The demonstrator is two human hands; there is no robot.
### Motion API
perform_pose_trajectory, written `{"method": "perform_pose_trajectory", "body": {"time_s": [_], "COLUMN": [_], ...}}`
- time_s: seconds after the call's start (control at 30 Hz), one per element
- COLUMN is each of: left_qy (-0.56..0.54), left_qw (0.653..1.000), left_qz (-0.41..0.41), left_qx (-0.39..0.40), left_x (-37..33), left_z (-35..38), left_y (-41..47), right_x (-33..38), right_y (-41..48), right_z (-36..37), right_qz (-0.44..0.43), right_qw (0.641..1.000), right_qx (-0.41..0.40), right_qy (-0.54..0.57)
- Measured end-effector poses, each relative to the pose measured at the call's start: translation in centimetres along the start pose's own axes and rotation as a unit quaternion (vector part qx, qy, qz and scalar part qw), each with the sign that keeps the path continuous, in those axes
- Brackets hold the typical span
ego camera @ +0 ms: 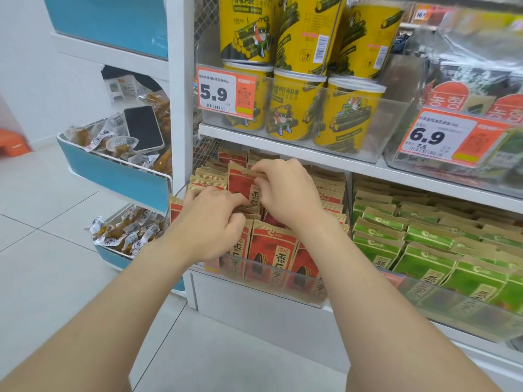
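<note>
Tight pinching grip from left hand [215, 222] and right hand [285, 190] on one red packet [240, 183], raised mid-bin [283, 281], front rows [271, 250] tidy, this one not yet seated.

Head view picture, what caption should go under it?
Left hand and right hand grip red snack packets in a clear tray.

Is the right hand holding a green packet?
No, the right hand pinches a red and brown paper packet; the green paper packets lie untouched.
</note>
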State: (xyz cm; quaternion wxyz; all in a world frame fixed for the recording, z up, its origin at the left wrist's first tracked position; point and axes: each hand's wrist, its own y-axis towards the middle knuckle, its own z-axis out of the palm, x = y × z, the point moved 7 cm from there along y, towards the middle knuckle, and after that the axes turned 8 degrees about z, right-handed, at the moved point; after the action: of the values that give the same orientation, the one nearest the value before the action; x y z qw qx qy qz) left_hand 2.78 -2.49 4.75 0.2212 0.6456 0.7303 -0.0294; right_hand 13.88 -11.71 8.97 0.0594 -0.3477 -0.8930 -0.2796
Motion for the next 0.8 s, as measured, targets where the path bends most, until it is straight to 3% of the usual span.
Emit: {"method": "perform_pose_trajectory", "body": {"time_s": [0.13,0.27,0.4,0.5,0.6,0.7,0.8], "left_qy": [-0.016,-0.037,-0.106,-0.146,-0.205,-0.228,-0.244], "left_qw": [0.999,0.990,0.966,0.951,0.933,0.934,0.934], "left_qz": [-0.022,-0.071,-0.103,-0.087,-0.039,0.020,0.015], "left_qx": [-0.028,-0.120,-0.211,-0.257,-0.293,-0.275,-0.260], "left_x": [-0.2,-0.3,-0.5,-2.3,-5.3,-8.6,-9.8], "left_z": [-1.0,-3.2,-4.4,-4.8,-4.9,-4.0,-2.7], "left_y": [-0.4,-1.4,-2.5,-3.0,-3.4,-3.3,-3.0], "right_x": [-0.9,-2.8,-4.8,-6.4,-6.9,-5.7,-4.7], "right_y": [-1.9,-4.5,-6.7,-7.6,-7.9,-8.6,-9.8], "right_z": [-3.8,-9.2,-12.5,-12.3,-10.4,-9.2,-8.0], "right_qz": [-0.006,0.033,0.088,0.148,0.197,0.213,0.267], "right_qw": [0.983,0.918,0.872,0.856,0.843,0.837,0.771], "right_qx": [-0.136,-0.301,-0.364,-0.342,-0.251,-0.174,-0.103], "right_qy": [0.124,0.255,0.315,0.358,0.434,0.474,0.569]}}
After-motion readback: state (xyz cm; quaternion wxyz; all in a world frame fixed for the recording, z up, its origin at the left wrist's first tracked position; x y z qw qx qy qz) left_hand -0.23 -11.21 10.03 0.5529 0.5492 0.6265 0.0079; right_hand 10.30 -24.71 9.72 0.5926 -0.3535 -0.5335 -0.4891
